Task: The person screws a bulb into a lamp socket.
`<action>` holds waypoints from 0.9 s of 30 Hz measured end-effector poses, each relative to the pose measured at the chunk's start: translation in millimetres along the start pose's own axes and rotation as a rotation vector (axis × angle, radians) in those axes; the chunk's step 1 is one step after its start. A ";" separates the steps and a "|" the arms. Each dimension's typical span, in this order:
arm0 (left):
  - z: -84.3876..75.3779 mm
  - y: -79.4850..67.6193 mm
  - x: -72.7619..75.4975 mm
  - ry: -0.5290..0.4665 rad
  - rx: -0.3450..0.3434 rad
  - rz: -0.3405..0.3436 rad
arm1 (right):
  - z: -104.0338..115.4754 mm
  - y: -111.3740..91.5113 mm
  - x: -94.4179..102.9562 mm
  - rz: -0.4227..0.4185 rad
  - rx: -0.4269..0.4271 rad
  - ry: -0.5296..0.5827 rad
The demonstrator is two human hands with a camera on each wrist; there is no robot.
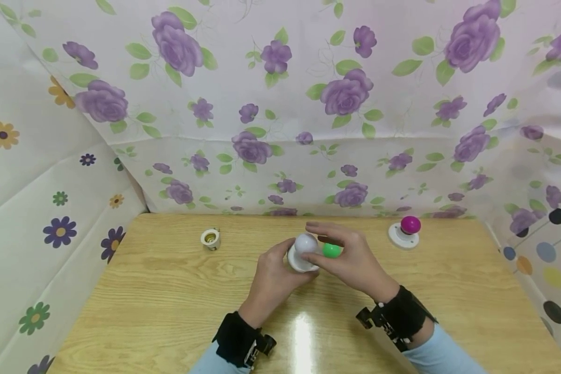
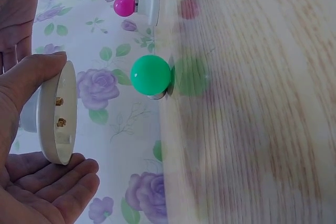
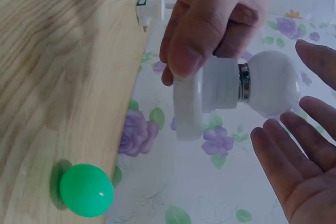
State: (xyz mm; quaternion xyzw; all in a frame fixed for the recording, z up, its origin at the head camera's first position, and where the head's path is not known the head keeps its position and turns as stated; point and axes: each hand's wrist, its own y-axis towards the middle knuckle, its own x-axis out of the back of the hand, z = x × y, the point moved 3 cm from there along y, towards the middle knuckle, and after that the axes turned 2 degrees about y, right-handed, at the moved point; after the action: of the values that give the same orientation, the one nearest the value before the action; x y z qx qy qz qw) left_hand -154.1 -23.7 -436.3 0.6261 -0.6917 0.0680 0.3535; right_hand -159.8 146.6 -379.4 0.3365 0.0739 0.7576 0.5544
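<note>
My left hand (image 1: 276, 272) grips a round white lamp holder (image 1: 298, 264) by its rim, thumb on one side and fingers on the other. A white light bulb (image 3: 273, 83) stands in that holder, a strip of its metal screw base showing at the joint. From the left wrist, the holder's underside shows two brass screws (image 2: 61, 122). My right hand (image 1: 350, 262) is around the bulb with fingers spread and fairly straight, fingertips close beside the glass. Just beyond the hands, a green bulb (image 2: 151, 74) is on the table, partly hidden in the head view.
A pink bulb (image 1: 410, 225) sits in another round white holder (image 1: 402, 238) at the back right. Toward the back left stands a small white socket (image 1: 211, 239) with a brass-coloured inside. Flowered cloth (image 1: 280, 109) hangs behind the wooden table (image 1: 168, 311).
</note>
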 end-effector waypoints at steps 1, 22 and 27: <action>0.3 -0.1 -0.1 0.002 0.003 0.002 | 0.4 0.4 0.3 0.011 0.006 0.000; -1.4 -1.2 0.1 -0.013 0.037 0.046 | -1.8 -0.9 -2.7 0.155 -0.024 0.046; -1.3 -0.4 -0.1 -0.002 0.032 0.040 | -1.3 -1.1 -2.0 0.132 -0.040 0.055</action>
State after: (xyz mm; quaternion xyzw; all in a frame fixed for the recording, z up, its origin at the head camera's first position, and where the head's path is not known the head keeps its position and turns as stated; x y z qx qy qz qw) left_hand -153.2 -23.0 -435.5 0.6179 -0.7032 0.0855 0.3412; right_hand -159.4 145.6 -381.8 0.3084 0.0515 0.8029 0.5076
